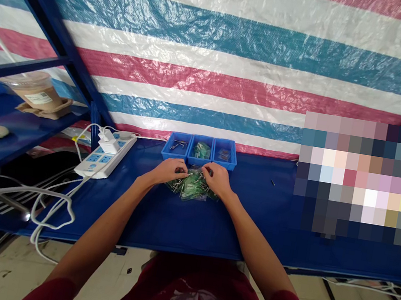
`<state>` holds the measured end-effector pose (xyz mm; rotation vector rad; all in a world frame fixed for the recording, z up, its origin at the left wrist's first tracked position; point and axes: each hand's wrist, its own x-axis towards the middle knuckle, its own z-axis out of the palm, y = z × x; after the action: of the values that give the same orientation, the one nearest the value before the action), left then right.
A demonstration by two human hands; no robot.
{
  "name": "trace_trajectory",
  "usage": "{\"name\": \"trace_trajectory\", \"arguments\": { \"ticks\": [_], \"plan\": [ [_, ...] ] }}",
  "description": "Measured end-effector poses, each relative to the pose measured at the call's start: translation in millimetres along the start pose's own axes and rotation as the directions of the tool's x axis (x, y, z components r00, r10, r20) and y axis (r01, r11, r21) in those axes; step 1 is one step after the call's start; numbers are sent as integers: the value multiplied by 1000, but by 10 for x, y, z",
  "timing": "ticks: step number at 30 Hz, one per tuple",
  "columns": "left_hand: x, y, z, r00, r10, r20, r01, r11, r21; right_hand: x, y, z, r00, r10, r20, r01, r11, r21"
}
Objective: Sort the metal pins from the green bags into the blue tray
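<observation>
Green-tinted packets [193, 189] are lying heaped with metallic pieces [176, 187] on the worktop [180, 228], left hand [170, 169] and right hand [219, 178] flanking them, fingers bent but their grip impossible to tell, while three blue bins [198, 162] are sitting just behind, seemingly for easy reach.

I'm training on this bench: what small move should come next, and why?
Perhaps the right hand should draw a green piece from the mixed pile toward the middle blue bin: the hand is at the pile, and that bin holds similar-looking green pieces.
</observation>
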<state>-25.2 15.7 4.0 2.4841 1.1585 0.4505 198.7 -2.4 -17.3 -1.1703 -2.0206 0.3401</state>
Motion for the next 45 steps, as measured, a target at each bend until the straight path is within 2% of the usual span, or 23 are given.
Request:
{"name": "trace_trajectory", "arguments": {
  "ticks": [4, 10, 15, 19, 25, 29, 38, 45],
  "plan": [
    [1, -14, 6, 1000, 4, 2, -4, 1000, 27, 3, -2, -1, 1000, 5, 4, -5, 1000, -9],
    [-8, 64, -3, 993, 15, -120, -13, 1000, 19, -3, -26, 2, 1000, 1, -30, 0, 999, 45],
    [-12, 182, -16, 987, 3, -161, -17, 996, -85, -22, -54, 12, 997, -24, -73, 32, 994, 107],
    [-21, 263, -17, 973, 5, -229, -37, 990, -134, -38, -59, 24, 997, -55, -50, 61, 991, 118],
    [-25, 300, 30, 950, -84, -301, -16, 949, -315, -39, -63, 39, 991, -123, -59, 131, 981, 142],
    [-20, 314, 52, 939, -120, -323, -24, 912, -410, -37, -79, 39, 993, -108, -50, 115, 981, 157],
    [-4, 323, 70, 887, -185, -424, -35, 887, -461, -40, -97, 32, 996, -72, -52, 79, 986, 146],
    [-10, 334, 78, 876, -188, -444, -27, 900, -435, -49, -109, 24, 997, -76, -35, 80, 987, 138]
  ]
}}
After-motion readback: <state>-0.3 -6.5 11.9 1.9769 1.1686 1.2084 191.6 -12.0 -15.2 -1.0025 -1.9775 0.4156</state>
